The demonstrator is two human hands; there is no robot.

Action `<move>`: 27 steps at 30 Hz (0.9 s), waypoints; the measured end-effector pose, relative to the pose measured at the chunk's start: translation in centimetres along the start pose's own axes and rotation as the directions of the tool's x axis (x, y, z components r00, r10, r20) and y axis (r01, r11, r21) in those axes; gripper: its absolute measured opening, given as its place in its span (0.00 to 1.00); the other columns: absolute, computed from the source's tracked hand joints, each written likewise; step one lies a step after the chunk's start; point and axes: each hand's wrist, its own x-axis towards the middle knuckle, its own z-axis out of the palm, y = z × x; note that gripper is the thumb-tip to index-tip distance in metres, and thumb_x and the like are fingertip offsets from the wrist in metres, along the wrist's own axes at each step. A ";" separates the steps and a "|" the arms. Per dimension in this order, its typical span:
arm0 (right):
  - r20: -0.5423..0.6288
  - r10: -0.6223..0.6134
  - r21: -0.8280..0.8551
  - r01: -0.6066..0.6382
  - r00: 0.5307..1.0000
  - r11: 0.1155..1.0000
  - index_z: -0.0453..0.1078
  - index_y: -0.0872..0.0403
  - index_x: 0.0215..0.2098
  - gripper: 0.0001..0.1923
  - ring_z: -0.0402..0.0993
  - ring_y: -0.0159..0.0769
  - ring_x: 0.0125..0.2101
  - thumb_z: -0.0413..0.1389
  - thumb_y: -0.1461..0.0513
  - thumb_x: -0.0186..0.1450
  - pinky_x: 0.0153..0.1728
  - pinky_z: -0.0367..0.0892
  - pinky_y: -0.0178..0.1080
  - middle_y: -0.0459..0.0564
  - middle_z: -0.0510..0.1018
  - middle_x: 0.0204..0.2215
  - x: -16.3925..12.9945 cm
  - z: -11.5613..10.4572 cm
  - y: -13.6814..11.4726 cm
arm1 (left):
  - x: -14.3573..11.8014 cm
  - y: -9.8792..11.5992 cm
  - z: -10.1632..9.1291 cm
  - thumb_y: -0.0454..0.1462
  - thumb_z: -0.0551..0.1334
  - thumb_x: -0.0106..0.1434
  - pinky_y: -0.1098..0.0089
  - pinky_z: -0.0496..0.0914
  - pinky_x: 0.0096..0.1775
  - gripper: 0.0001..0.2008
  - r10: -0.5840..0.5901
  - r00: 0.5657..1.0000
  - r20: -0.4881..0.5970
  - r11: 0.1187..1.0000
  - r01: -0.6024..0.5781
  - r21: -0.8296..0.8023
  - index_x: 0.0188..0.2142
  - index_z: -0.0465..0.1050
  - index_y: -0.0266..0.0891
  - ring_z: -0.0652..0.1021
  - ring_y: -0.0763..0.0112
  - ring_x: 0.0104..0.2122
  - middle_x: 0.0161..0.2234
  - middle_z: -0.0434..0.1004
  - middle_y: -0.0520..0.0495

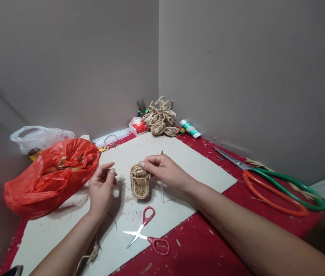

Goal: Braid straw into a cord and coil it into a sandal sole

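Observation:
A small woven straw slipper hangs upright above the white board, its ridged rope sole facing me. My right hand is closed on its upper right edge, thumb in front. To the left of the slipper, apart from it, is my left hand. Its fingers are curled toward the thumb; whether something thin is pinched there is too small to make out. Below the slipper lie small red-handled scissors with the blades apart. Behind my right hand, a thin pointed tool rests on the board, partly hidden.
A red plastic bag of straw sits left, before a white bag. A straw rope heap fills the corner beside a white-green roll. Large shears lie right on the red cloth. Fibre scraps are scattered around.

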 end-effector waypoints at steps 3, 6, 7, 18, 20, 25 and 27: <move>0.019 0.030 0.002 -0.030 0.999 1.000 0.65 0.54 0.22 0.18 0.55 0.28 0.21 0.56 0.50 0.60 0.23 0.51 0.35 0.42 0.62 0.18 0.1 0.1 0.4 | -0.4 0.2 0.3 0.40 0.65 0.56 0.75 0.68 0.30 0.14 -0.056 0.996 0.067 0.998 0.057 -0.010 0.41 0.76 0.37 0.72 0.78 0.23 0.30 0.76 0.50; 0.022 0.069 -0.028 -0.068 0.997 0.997 0.61 0.54 0.19 0.19 0.51 0.27 0.19 0.54 0.51 0.60 0.22 0.47 0.35 0.41 0.58 0.17 0.2 0.2 0.5 | -0.7 0.4 0.4 0.42 0.64 0.57 0.75 0.66 0.27 0.14 -0.077 0.992 0.098 0.997 0.076 0.017 0.40 0.76 0.36 0.70 0.78 0.21 0.24 0.75 0.51; 0.025 0.076 -0.039 -0.075 0.997 0.996 0.59 0.53 0.19 0.19 0.50 0.27 0.19 0.54 0.51 0.61 0.22 0.46 0.35 0.40 0.56 0.16 0.2 0.3 0.5 | -0.8 0.5 0.4 0.42 0.64 0.58 0.75 0.64 0.25 0.12 -0.061 0.993 0.098 0.997 0.057 0.049 0.37 0.76 0.36 0.68 0.78 0.19 0.21 0.72 0.53; 0.109 0.146 -0.063 -0.140 0.983 0.988 0.59 0.54 0.18 0.17 0.49 0.26 0.18 0.53 0.55 0.61 0.21 0.45 0.36 0.41 0.56 0.16 0.1 1.1 1.1 | -2.8 1.1 0.8 0.38 0.62 0.61 0.76 0.65 0.26 0.09 0.193 0.942 0.275 0.961 -0.238 0.142 0.41 0.68 0.41 0.67 0.80 0.22 0.34 0.74 0.51; 0.121 0.130 -0.085 -0.120 0.984 0.989 0.58 0.54 0.18 0.17 0.49 0.26 0.19 0.52 0.55 0.61 0.21 0.45 0.36 0.41 0.56 0.16 0.1 1.1 1.1 | -3.2 1.0 1.0 0.37 0.62 0.61 0.76 0.65 0.25 0.14 0.166 0.923 0.348 0.961 -0.230 0.151 0.47 0.65 0.42 0.67 0.81 0.22 0.38 0.74 0.50; 0.112 0.121 -0.123 -0.107 0.986 0.987 0.61 0.55 0.19 0.16 0.51 0.27 0.20 0.52 0.56 0.61 0.22 0.46 0.36 0.42 0.57 0.17 0.0 1.1 0.9 | -3.6 0.7 1.3 0.37 0.62 0.61 0.76 0.66 0.27 0.11 0.154 0.911 0.383 0.942 -0.253 0.222 0.44 0.67 0.42 0.68 0.80 0.23 0.34 0.73 0.51; 0.120 0.130 -0.136 -0.114 0.984 0.984 0.62 0.55 0.19 0.16 0.51 0.27 0.20 0.52 0.56 0.61 0.22 0.46 0.36 0.42 0.57 0.17 0.0 1.1 0.8 | -3.6 0.7 1.4 0.36 0.62 0.61 0.75 0.66 0.28 0.10 0.162 0.909 0.383 0.935 -0.266 0.236 0.43 0.68 0.41 0.70 0.79 0.25 0.34 0.73 0.51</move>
